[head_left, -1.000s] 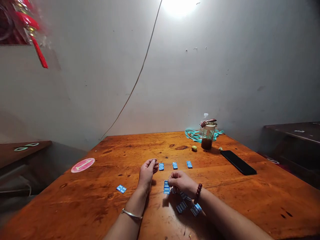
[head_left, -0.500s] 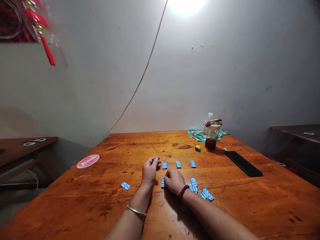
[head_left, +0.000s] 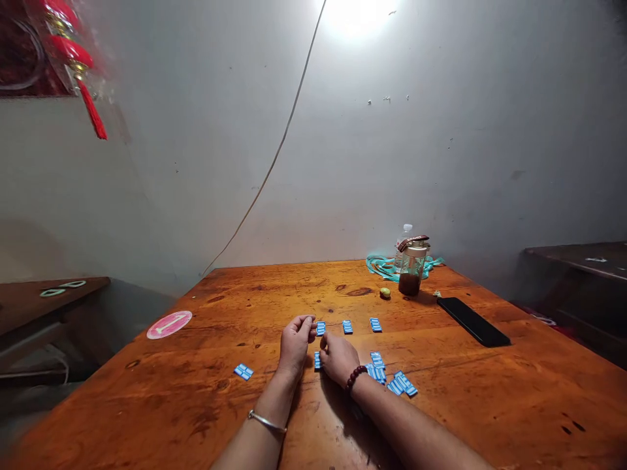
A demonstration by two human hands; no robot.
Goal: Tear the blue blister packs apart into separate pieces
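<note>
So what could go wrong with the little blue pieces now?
The right hand, with a bead bracelet at its wrist, is close to the loose blue pile, so it might brush those pieces apart. The left hand is right beside the far row's leftmost piece and could nudge it crooked.

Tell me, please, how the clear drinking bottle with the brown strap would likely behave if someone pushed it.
The drinking bottle is probably heavier toward the bottom, since its dark contents sit low. Being taller than it is wide, it might still tip if pushed near the top. Once on its side, its rounded shape could let it roll.
</note>
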